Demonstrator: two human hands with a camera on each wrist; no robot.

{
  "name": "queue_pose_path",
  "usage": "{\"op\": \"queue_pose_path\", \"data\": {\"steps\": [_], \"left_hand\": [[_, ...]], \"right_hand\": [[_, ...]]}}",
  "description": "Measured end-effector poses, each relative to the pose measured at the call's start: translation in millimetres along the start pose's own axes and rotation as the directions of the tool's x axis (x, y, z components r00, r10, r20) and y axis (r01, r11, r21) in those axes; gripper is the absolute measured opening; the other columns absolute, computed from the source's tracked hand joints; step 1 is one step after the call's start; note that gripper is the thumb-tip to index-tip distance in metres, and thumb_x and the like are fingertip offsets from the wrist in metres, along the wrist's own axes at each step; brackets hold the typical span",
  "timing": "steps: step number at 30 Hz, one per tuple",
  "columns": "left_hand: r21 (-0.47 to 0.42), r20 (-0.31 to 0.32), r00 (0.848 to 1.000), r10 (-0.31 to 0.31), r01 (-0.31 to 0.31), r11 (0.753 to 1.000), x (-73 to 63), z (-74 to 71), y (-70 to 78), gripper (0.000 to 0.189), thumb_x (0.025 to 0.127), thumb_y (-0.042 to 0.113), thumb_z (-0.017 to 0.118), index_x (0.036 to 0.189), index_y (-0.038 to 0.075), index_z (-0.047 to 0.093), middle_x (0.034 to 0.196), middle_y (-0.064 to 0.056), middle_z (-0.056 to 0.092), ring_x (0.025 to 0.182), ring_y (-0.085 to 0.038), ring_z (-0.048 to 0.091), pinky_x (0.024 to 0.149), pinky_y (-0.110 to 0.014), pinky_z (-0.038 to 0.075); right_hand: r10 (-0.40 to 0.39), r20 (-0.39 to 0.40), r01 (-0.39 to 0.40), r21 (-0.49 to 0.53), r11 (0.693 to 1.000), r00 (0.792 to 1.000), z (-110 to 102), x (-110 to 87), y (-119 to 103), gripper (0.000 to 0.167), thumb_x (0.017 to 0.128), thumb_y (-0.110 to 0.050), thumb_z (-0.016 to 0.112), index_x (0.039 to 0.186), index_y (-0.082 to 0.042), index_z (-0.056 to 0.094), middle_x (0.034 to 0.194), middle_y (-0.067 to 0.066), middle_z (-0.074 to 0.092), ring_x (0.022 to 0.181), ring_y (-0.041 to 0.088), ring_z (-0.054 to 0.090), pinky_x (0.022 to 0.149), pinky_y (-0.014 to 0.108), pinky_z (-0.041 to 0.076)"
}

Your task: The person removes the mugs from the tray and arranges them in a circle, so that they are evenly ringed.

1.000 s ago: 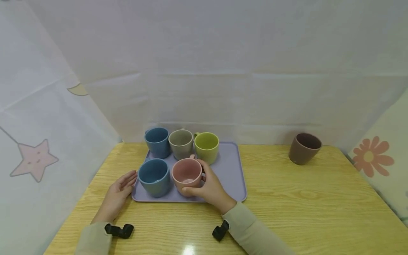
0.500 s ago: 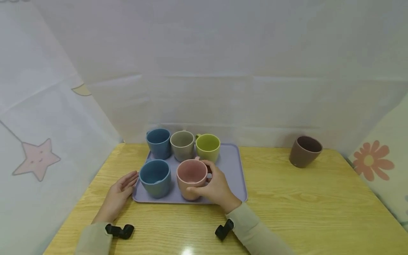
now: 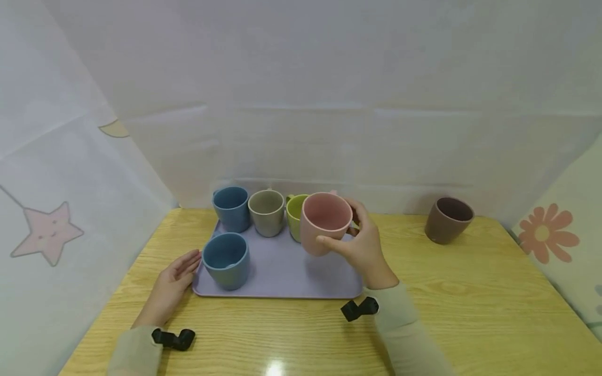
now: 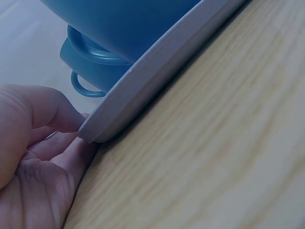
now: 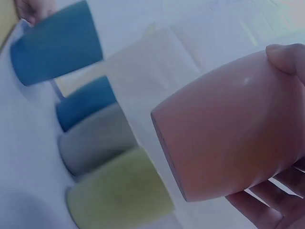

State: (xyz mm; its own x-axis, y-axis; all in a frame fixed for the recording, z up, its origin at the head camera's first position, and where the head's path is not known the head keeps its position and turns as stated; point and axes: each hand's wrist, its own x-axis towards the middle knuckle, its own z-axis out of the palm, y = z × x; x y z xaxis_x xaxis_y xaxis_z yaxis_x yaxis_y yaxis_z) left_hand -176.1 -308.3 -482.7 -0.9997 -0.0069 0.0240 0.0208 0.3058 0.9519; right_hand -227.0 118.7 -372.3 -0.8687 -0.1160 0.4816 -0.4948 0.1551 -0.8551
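Observation:
My right hand [image 3: 364, 245] holds a pink mug [image 5: 228, 129] up off the lavender tray [image 3: 282, 277], thumb on its near side and fingers round the far side. In the head view the mug overlaps the yellow-green mug [image 3: 294, 216] behind it. My left hand [image 3: 171, 284] lies at the tray's left edge with fingers extended, its fingertips touching the rim in the left wrist view. Beside those fingers a blue mug [image 3: 228, 263] stands at the tray's front left. Another blue mug [image 3: 231, 210] and a grey mug [image 3: 267, 214] stand in the back row.
A brown cup [image 3: 448, 222] stands tilted-looking on the wooden table [image 3: 470, 292], far to the right near the back. White cloth [image 3: 301, 104] hangs behind the table and along both sides. Each wrist carries a small black camera [image 3: 173, 339].
My right hand has lifted the pink mug from the tray's front middle and carried it up and to the right. The left hand stays at the tray's edge.

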Motion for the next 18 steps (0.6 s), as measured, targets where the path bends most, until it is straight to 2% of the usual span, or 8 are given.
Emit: {"op": "queue_pose_path", "data": {"steps": [6, 13, 18], "left_hand": [[0.005, 0.004, 1.0, -0.015, 0.015, 1.0, -0.5, -0.6, 0.6, 0.055, 0.108, 0.007, 0.043, 0.16, 0.001, 0.024, 0.161, -0.02, 0.033, 0.146, -0.023, 0.037, 0.099, -0.005, 0.039], [-0.018, 0.006, 1.0, -0.016, 0.016, 1.0, -0.9, 0.6, 1.2, 0.055, 0.108, 0.007, 0.043, 0.16, 0.001, 0.024, 0.161, -0.02, 0.032, 0.146, -0.019, 0.037, 0.1, -0.006, 0.039], [-0.022, 0.007, 1.0, -0.021, 0.021, 1.0, -0.9, 0.7, 3.0, 0.055, 0.108, 0.006, 0.042, 0.16, 0.0, 0.023, 0.161, -0.021, 0.032, 0.148, -0.028, 0.034, 0.1, -0.006, 0.039]], "right_hand": [[0.035, -0.088, -0.035, 0.008, 0.999, 0.996, -32, 10.4, 6, 0.084, 0.071, -0.004, 0.091, 0.144, -0.01, 0.051, 0.135, 0.005, 0.058, 0.121, 0.018, 0.056, 0.085, 0.019, 0.054], [0.064, -0.149, -0.078, -0.091, 0.993, 0.987, -70, 14.8, 9, 0.08, 0.076, -0.006, 0.089, 0.146, -0.008, 0.05, 0.135, 0.008, 0.057, 0.119, 0.015, 0.055, 0.086, 0.014, 0.053], [0.088, -0.224, -0.131, -0.184, 0.974, 0.971, -89, 14.7, 18, 0.08, 0.074, -0.013, 0.092, 0.145, -0.01, 0.054, 0.13, 0.008, 0.06, 0.114, 0.015, 0.056, 0.083, 0.013, 0.053]]}}
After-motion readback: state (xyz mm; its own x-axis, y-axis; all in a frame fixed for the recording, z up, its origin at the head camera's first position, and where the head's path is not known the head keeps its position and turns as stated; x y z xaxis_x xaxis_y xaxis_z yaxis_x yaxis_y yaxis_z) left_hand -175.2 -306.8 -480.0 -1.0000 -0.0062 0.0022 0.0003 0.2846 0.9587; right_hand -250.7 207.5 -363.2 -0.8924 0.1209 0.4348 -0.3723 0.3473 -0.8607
